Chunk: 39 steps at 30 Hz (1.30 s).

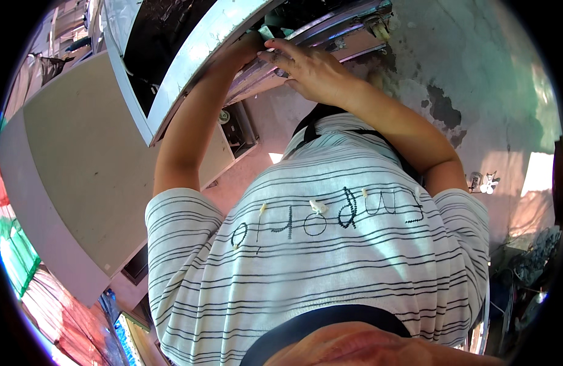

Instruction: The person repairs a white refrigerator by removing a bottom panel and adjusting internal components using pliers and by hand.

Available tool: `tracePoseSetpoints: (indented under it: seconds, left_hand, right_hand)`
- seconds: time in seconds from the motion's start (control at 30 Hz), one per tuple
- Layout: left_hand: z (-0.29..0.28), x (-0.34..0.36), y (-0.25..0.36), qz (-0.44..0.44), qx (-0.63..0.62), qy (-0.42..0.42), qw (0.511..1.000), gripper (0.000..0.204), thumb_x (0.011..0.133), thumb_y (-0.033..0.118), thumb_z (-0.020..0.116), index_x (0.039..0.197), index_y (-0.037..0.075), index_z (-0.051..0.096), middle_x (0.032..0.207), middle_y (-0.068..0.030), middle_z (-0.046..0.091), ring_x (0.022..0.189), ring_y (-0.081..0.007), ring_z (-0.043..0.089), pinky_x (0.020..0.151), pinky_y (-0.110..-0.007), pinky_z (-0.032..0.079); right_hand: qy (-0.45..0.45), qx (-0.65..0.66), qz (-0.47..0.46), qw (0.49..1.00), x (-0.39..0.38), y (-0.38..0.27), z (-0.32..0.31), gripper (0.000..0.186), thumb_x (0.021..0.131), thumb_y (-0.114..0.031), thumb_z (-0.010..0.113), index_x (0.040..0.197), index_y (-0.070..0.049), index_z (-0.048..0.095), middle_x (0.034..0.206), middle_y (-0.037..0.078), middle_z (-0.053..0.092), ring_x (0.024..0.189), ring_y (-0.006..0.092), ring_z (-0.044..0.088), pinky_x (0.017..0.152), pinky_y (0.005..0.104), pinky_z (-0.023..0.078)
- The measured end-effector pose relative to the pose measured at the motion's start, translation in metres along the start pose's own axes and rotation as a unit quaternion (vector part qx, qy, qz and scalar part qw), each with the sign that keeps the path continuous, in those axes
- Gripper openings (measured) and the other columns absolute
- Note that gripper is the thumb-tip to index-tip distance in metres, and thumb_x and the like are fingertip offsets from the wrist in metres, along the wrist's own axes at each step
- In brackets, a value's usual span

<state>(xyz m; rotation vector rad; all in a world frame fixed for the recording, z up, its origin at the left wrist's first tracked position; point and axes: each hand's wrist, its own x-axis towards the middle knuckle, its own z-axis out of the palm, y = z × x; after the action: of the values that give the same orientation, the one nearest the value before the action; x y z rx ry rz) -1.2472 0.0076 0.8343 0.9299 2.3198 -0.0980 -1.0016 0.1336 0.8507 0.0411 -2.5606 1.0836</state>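
Note:
My left forearm reaches up under a curved white metal edge (pixel 199 46) of a large panel-like body with a dark inside. My left hand (pixel 249 46) lies in shadow by that edge, its fingers mostly hidden. Close beside it, my right hand (pixel 310 72) rests at a long metal ledge (pixel 330 29), palm down. Its fingers are stretched out and apart, the tips near my left hand and a small pale piece (pixel 266 32) in the gap. I see nothing held in the right hand.
A large beige panel with a pale border (pixel 92 152) stands at the left. An opening with a round part (pixel 227 119) shows below the ledge. The grey floor (pixel 476 73) has dark patches. A dark heap (pixel 534 256) lies at the far right.

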Motion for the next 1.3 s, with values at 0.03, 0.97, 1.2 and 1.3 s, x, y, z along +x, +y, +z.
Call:
tracePoseSetpoints:
  seconds: [0.03,0.97,1.2,1.3]
  left_hand:
    - [0.0,0.002,-0.002,0.012,0.025,-0.005,1.0,0.03,0.094,0.019,0.056,0.114,0.001,0.069,0.112,-0.0155,0.072,0.1,-0.0245,0.068,0.083,-0.04,0.052]
    - [-0.013,-0.067,0.031,-0.009,-0.365,0.103,0.925,0.034,0.101,0.019,0.06,0.13,0.002,0.065,0.115,-0.0112,0.072,0.101,-0.0146,0.065,0.091,-0.029,0.05]
    - [-0.015,-0.065,0.036,-0.019,-0.297,0.106,0.949,0.035,0.101,0.024,0.061,0.125,-0.001,0.067,0.11,-0.0102,0.073,0.097,-0.0146,0.065,0.088,-0.03,0.051]
    - [-0.017,-0.064,0.042,-0.056,-0.269,0.116,0.954,0.036,0.099,0.026,0.065,0.123,-0.002,0.068,0.107,-0.0098,0.073,0.095,-0.0135,0.065,0.086,-0.029,0.052]
  right_hand:
    - [-0.001,0.001,-0.001,1.0,0.0,0.0,0.0,0.074,0.078,-0.008,0.075,0.146,-0.019,0.047,0.151,0.002,0.039,0.098,0.027,0.069,0.08,0.0375,0.06]
    - [0.006,-0.004,-0.008,1.0,-0.001,0.0,0.005,0.075,0.079,-0.005,0.069,0.149,-0.02,0.045,0.154,0.003,0.038,0.1,0.0268,0.068,0.081,0.0377,0.06]
    - [0.026,0.015,-0.013,0.999,-0.001,-0.002,0.004,0.067,0.079,-0.004,0.067,0.143,-0.017,0.052,0.149,0.007,0.043,0.099,0.0311,0.068,0.081,0.0394,0.06]
    - [0.032,0.015,-0.017,0.999,-0.001,-0.002,0.003,0.066,0.079,-0.004,0.066,0.142,-0.016,0.053,0.148,0.007,0.043,0.101,0.0307,0.068,0.083,0.0397,0.059]
